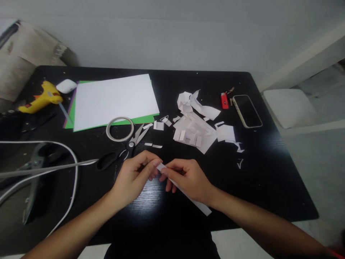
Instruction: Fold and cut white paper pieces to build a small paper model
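Observation:
Between my hands is a narrow white paper strip (198, 205), its long end slanting down to the right under my right wrist. My left hand (137, 174) pinches the strip's upper end between thumb and fingers. Close beside it, my right hand (188, 176) grips the strip with its thumb on top. Black-handled scissors (131, 144) lie spread just beyond my left hand, with a roll of tape (107, 131) touching their area. Small paper slips (153, 145) rest on the table ahead of my fingers.
Folded and crumpled paper scraps (207, 144) are heaped at centre right. White sheets (115, 100) lie over green paper (145, 119). A yellow glue gun (44, 98) and white case (66, 86) stand left, near a white cable (76, 172). A red lighter (224, 100) and phone (247, 111) lie right.

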`<state>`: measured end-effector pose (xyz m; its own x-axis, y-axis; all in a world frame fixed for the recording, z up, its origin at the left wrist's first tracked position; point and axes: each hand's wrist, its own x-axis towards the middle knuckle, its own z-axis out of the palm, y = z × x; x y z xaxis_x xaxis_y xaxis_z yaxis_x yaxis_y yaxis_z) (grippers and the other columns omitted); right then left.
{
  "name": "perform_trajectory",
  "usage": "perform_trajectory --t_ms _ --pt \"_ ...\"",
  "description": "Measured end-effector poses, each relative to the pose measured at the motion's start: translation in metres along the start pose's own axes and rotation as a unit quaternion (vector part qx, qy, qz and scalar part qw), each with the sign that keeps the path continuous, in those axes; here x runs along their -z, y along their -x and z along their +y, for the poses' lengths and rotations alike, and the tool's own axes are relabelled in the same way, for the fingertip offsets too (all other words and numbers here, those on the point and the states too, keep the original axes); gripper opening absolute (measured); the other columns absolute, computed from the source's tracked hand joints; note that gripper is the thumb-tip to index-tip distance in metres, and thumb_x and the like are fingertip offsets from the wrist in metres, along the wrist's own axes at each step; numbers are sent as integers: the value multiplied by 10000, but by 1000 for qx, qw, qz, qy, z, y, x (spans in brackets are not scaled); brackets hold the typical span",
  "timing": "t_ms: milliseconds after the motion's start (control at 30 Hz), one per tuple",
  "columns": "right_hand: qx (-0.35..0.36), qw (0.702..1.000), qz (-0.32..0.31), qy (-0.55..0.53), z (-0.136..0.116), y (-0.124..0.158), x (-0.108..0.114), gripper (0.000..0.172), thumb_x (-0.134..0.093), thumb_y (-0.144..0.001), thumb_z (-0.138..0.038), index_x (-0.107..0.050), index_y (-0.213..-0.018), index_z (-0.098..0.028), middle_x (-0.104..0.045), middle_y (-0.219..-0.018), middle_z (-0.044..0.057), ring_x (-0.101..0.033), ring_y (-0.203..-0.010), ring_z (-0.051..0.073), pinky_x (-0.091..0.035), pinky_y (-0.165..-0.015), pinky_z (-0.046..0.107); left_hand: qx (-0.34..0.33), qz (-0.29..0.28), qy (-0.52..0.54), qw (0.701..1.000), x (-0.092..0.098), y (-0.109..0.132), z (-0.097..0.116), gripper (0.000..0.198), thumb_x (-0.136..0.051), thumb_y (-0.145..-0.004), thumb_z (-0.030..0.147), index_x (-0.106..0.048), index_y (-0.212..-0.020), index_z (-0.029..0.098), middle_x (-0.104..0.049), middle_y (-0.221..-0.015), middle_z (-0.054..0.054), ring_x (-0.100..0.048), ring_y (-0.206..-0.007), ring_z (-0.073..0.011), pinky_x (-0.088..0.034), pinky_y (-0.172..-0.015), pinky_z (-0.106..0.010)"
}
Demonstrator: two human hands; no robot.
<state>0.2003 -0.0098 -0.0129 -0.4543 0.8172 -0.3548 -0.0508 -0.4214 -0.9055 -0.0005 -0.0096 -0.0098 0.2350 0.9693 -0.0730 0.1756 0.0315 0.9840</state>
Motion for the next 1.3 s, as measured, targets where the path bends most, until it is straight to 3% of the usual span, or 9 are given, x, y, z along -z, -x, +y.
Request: perform_trajectory --t_ms 700,933,1100,1300 --pt "-13 999 -29 -32 -3 -1 1 264 -751 -945 -382 -761 -858 -132 -754 -759 29 -670 -544 95 -537 -484 181 -3 -16 -65 998 7 -3 2 265 -584 -1038 314 -688 -836 177 -631 -645 30 -594 -585 -91 -473 -572 -184" --pt "-33 998 -30 -49 -3 -3 0 293 -776 -920 -415 -756 -917 -122 -769 -827 58 -702 -581 116 -566 -503 202 -38 -20 -123 991 9 -2 1 232 -552 -1049 284 -671 -879 181 -623 -681 35 -573 -590 -90 -460 -563 -189" --pt "-21 998 -15 -63 -3 -4 -2 315 -764 -927 -443 -763 -922 -128 -757 -817 50 -728 -634 136 -604 -576 237 -69 -36 -125 989 4 1 3 196 -540 -1050 201 -674 -909 186 -680 -756 26 -647 -672 -87 -505 -645 -171" --pt "5 999 -10 -50 -6 -3 -1 272 -768 -935 -402 -772 -902 -132 -755 -779 38 -706 -610 120 -581 -569 224 -68 -24 -116 991 1 2 4 192 -546 -1046 187 -665 -895 188 -673 -748 30 -635 -662 -79 -493 -632 -161"
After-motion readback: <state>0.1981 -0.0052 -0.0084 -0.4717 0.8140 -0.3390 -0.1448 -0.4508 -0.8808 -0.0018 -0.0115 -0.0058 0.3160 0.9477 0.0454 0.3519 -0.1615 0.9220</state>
